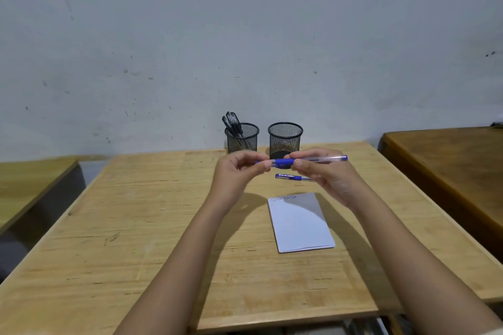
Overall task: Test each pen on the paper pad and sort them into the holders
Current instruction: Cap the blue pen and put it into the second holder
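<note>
- Both hands, left hand (239,167) and right hand (325,171), clamped on one blue pen (284,162), held level above the table (163,226), probably to pull its cap.
- Second pen (290,177) beside the paper pad (300,223).
- Left holder (242,139) with black pens (232,124), right holder (285,139) seemingly empty, at the far edge.

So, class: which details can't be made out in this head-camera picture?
- Scribbles along the top of the white paper pad: too small to read.
- Second blue pen on the table: its right end is hidden by the right hand.
- Cap joint of the held blue pen: covered by the left hand.
</note>
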A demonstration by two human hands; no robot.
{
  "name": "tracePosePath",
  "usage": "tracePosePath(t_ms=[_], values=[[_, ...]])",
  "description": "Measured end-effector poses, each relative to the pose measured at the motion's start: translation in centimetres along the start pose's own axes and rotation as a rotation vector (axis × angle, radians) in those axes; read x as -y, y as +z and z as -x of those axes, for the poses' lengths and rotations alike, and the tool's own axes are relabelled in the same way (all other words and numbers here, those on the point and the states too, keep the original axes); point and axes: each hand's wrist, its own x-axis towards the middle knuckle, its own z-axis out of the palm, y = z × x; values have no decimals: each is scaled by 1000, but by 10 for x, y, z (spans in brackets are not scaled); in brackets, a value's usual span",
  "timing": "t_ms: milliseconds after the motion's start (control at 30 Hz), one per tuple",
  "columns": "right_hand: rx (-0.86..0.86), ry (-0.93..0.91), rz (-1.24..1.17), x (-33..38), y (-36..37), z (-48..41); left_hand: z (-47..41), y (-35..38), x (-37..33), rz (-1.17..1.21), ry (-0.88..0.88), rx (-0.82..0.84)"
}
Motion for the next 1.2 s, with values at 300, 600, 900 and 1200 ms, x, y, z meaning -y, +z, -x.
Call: tracePosePath(t_ms=[300,600,900,1200], values=[[-79,-48,480,12,-20,-8,-38,-2,-18,-29,79,-80],[-187,-65,655,-2,-32,-42,-85,42,-7,-37,151,-107],[-426,-138,142,-2,-63,-107,-111,61,58,-545,-81,12],[-427,-62,508,-32,-62,-155,-129,60,81,-477,-92,-15]])
